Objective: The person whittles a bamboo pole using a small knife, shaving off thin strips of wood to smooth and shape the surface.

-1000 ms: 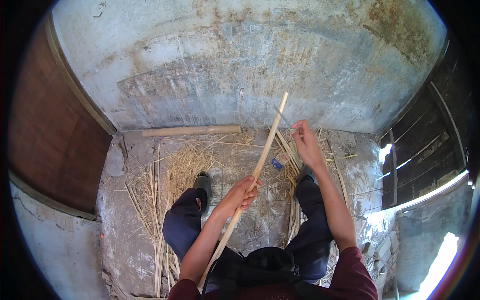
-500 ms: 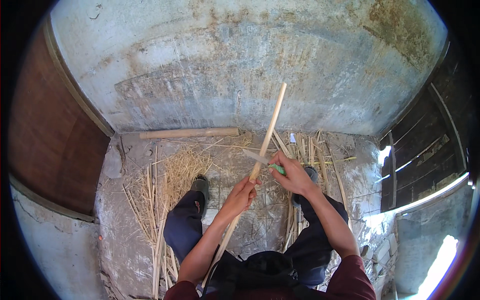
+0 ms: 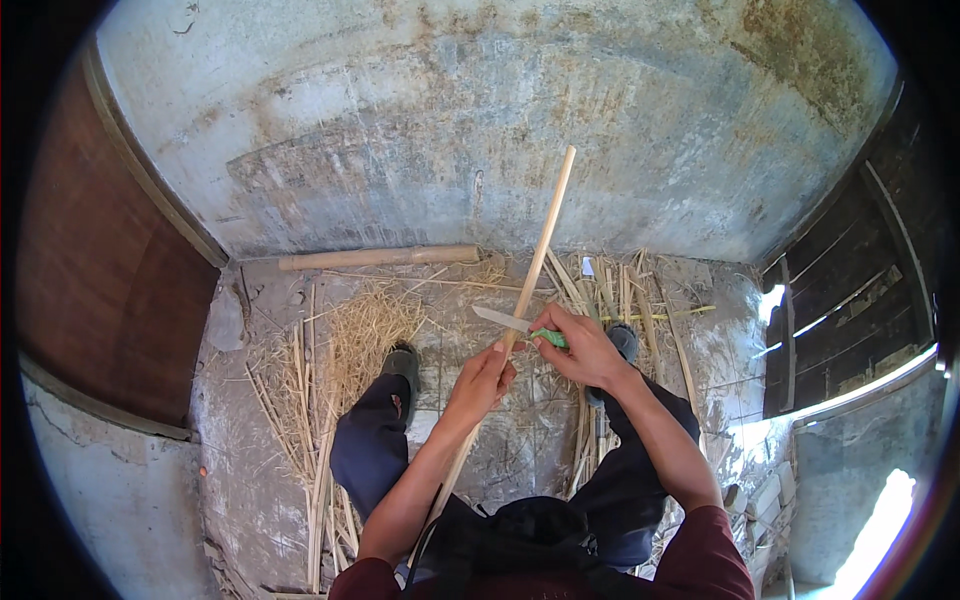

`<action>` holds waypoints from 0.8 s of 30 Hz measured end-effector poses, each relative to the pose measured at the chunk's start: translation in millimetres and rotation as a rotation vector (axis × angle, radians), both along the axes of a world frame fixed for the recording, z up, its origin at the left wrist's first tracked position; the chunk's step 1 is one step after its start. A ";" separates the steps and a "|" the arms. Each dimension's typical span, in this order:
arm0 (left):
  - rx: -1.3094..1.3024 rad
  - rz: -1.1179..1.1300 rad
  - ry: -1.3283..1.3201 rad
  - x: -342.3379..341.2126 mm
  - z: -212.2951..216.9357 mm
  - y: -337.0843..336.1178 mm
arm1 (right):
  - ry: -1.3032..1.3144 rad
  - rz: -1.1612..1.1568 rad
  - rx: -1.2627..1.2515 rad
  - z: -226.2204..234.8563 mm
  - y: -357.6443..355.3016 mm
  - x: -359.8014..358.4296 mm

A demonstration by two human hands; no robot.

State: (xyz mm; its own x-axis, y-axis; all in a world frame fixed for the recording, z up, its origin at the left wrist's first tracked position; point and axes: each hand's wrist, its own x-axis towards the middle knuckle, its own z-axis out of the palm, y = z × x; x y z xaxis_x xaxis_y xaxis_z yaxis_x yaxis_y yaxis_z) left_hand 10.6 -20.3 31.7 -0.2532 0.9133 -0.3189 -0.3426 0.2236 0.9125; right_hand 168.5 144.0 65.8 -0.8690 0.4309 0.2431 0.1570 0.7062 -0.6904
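A long, pale bamboo strip [image 3: 548,225] slants from my lap up toward the wall. My left hand [image 3: 482,383] is closed round it near its middle, with the lower length running back beneath my forearm. Just beyond those fingers, a knife [image 3: 502,319] with a green handle lies across the strip, its blade pointing left. My right hand [image 3: 580,347] grips the handle, its fingers close to the left thumb. The blade seems to touch the strip, though how far its edge bites in is too small to tell.
Pale shavings [image 3: 370,325] are heaped by my left shoe [image 3: 403,370]. Split strips [image 3: 318,490] lie along the floor at left, more [image 3: 640,310] around my right foot. A thick bamboo pole [image 3: 380,258] rests against the stained wall [image 3: 400,150]. Broken blocks [image 3: 765,505] sit at lower right.
My left hand has shifted slightly up toward the knife. The knife and right hand have moved a little left and nearer, and the strip's far end sits higher against the wall.
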 end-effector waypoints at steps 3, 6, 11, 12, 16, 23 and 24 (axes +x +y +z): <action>-0.010 0.013 -0.050 -1.6 -2.0 -1.3 | -0.019 -0.002 0.032 -0.6 -0.5 -0.7; 0.006 0.034 -0.009 -1.2 -1.8 -1.1 | 0.023 0.034 0.069 -6.7 2.8 -2.6; 0.075 0.061 0.049 1.9 -14.4 0.8 | 0.051 0.052 0.099 -6.6 -1.7 -6.1; 0.108 0.090 0.130 3.1 -18.9 0.8 | 0.033 0.049 0.091 -5.8 -3.6 -7.2; 0.174 0.147 0.291 3.5 -35.1 2.2 | 0.044 0.038 0.045 -3.1 -8.0 -10.8; 0.149 0.130 0.284 7.6 -29.9 -0.5 | 0.095 -0.086 0.049 0.7 5.9 -11.8; 0.160 0.139 0.285 8.5 -29.2 -0.6 | 0.151 -0.085 0.039 -2.1 7.7 -12.2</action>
State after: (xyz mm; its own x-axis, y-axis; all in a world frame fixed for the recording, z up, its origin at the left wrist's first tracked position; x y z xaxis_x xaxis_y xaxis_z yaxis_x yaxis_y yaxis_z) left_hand 19.1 -20.9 2.5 -0.4365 0.8967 -0.0737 -0.0867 0.0397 0.9954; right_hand 156.3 151.7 63.7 -0.7825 0.4888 0.3858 0.1136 0.7213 -0.6833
